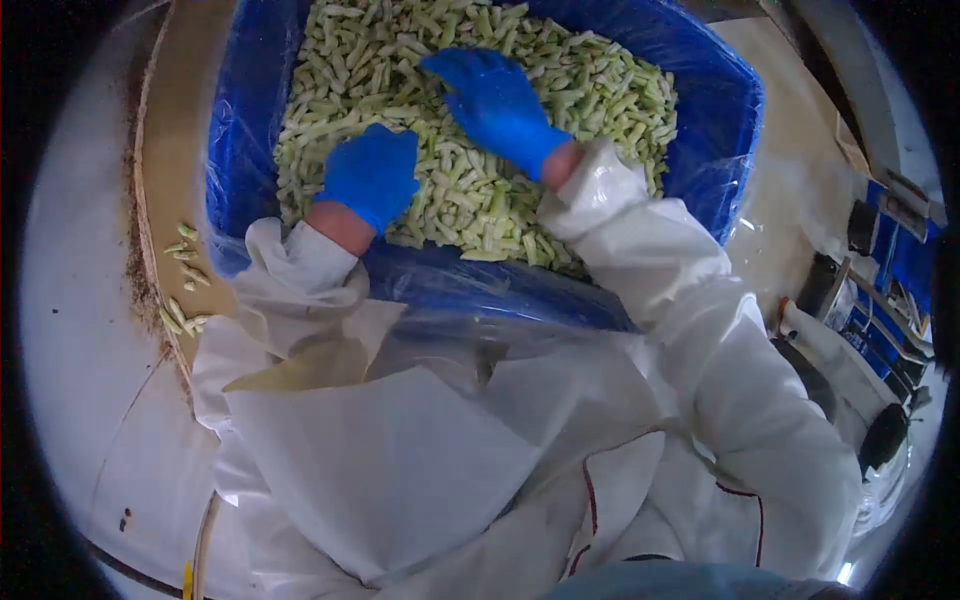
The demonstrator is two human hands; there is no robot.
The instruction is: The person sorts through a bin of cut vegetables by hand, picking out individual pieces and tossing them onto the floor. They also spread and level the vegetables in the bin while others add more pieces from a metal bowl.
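Observation:
Pale green cut vegetable pieces (pixel 480 205) fill a blue crate (pixel 735 130) lined with clear plastic. My left hand (pixel 371 177), in a blue glove, rests on the pieces near the crate's front left, with its fingers curled in; what they hold, if anything, is hidden. Farther back and to the right, my right hand (pixel 495 105), also blue-gloved, lies over the heap with its fingers reaching left. Its thumb stands a little apart from the fingers, and no piece shows in its grasp.
Several loose pieces (pixel 190 275) lie on the tan surface (pixel 170 130) left of the crate. White sleeves and an apron cover the foreground. At the right edge are dark and blue items (pixel 880 290), partly blurred.

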